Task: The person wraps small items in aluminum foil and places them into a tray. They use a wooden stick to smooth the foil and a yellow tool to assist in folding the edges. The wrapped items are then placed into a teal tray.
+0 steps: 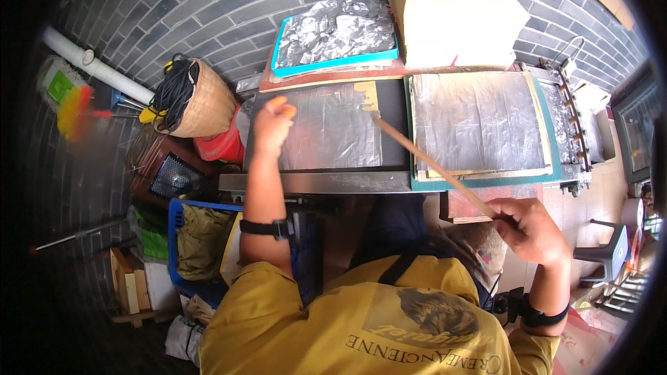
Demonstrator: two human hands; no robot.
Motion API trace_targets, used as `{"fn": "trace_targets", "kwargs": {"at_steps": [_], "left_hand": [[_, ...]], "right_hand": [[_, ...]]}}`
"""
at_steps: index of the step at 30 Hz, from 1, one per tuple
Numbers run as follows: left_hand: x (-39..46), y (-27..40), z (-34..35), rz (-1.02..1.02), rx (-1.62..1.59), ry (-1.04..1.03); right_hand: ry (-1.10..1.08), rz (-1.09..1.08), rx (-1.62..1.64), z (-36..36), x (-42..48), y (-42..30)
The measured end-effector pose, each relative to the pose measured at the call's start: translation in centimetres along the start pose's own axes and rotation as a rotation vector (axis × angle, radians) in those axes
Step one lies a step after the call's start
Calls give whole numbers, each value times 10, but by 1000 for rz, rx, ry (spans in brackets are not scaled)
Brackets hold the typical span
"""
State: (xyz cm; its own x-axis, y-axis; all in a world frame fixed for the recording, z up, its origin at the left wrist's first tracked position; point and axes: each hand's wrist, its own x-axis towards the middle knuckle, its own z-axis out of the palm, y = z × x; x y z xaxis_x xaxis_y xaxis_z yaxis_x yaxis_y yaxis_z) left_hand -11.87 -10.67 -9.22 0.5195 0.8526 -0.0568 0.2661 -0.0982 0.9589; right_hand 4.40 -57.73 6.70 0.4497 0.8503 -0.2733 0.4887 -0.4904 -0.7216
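My left hand (274, 120), with orange covers on some fingertips, is at the left edge of a thin silvery foil sheet (333, 135) on the dark work surface; whether it grips the foil cannot be told. My right hand (529, 229) holds a long, thin wooden stick (437, 166), whose far tip is at the foil's upper right part. Yellowish paper (369, 95) shows at that torn corner. Right of it, a stack of silvery sheets and paper (477, 122) lies on a green ribbed mat (555, 166).
Behind the sheets stand a blue tray (338, 62) of crumpled foil and a tall stack of pale paper (458, 15). A wicker basket (208, 99) with black cable and a red bucket (221, 146) are at left. A blue crate (174, 250) sits below; a stool (607, 250) stands at right.
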Motion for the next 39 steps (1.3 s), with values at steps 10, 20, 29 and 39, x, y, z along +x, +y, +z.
{"fn": "trace_targets", "kwargs": {"at_steps": [10, 20, 29, 39], "left_hand": [[-87, 35, 81, -158, -183, -317], [-93, 42, 106, -366, -276, -664], [-60, 37, 126, -304, -332, -661], [-31, 59, 138, 309, 965, -423]], "right_hand": [[53, -190, -247, 0, 3, -7], [235, -54, 37, 2, -11, 9], [427, 26, 336, 12, -9, 69], [513, 200, 363, 10, -4, 82]]}}
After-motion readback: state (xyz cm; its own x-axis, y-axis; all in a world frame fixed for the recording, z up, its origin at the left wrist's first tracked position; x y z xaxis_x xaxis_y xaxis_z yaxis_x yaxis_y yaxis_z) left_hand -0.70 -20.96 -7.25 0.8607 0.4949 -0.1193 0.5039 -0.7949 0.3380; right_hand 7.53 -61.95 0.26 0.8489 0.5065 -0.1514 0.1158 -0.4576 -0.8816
